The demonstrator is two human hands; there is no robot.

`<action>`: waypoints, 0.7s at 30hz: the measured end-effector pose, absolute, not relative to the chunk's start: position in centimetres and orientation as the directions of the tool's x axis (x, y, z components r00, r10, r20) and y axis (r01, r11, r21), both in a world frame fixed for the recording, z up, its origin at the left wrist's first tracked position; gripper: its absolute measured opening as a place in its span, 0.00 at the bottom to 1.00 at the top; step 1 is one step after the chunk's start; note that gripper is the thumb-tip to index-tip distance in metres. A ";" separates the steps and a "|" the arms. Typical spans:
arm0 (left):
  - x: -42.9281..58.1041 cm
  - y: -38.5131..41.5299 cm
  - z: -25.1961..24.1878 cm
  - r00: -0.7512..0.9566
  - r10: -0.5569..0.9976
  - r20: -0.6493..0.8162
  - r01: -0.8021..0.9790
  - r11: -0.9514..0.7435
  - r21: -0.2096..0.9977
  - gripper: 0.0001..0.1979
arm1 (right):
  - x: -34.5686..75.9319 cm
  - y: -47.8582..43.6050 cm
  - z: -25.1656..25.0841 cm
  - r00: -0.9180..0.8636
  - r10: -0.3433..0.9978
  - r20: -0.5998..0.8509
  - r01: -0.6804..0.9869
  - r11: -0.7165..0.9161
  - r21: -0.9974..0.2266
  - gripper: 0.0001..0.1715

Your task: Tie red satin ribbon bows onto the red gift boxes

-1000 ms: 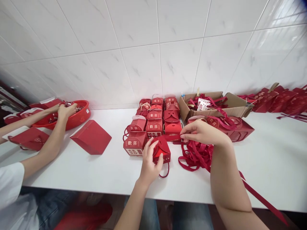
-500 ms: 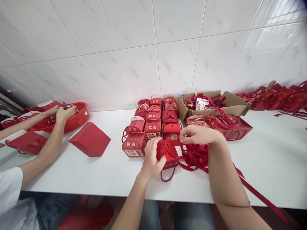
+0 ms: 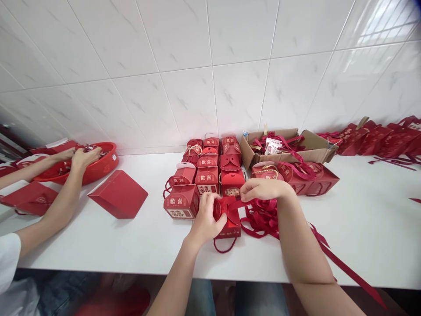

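Centre of the head view: red box [image 3: 233,220], left hand [image 3: 206,219] gripping its left side, thumb forward, forearm slanting from the bottom edge. Just right: right hand [image 3: 258,190], wrist sharply bent, fingertips pinching red ribbon [image 3: 238,204] over the box top; forearm from lower right.

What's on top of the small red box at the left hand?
A red ribbon, held by the right hand, reaches over the top of the small red box. The left hand covers its left part; what lies under that hand can't be seen.
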State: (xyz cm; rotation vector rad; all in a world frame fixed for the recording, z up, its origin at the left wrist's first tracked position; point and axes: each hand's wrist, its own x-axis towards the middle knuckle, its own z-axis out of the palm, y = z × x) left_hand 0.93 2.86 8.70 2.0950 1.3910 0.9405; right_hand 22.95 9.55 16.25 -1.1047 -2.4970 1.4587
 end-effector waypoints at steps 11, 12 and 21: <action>1.3 2.8 8.5 0.212 0.941 0.265 0.540 -0.339 0.770 0.07 | 22.6 9.4 15.8 -0.730 0.613 -0.300 0.608 0.384 -0.695 0.11; 1.3 2.7 8.4 0.211 0.938 0.276 0.532 -0.347 0.772 0.07 | 22.6 9.4 15.8 -0.730 0.618 -0.292 0.610 0.396 -0.686 0.10; 2.0 1.9 8.5 0.195 0.937 0.288 0.574 -0.348 0.741 0.09 | 22.5 9.4 15.6 -0.724 0.626 -0.288 0.621 0.412 -0.667 0.10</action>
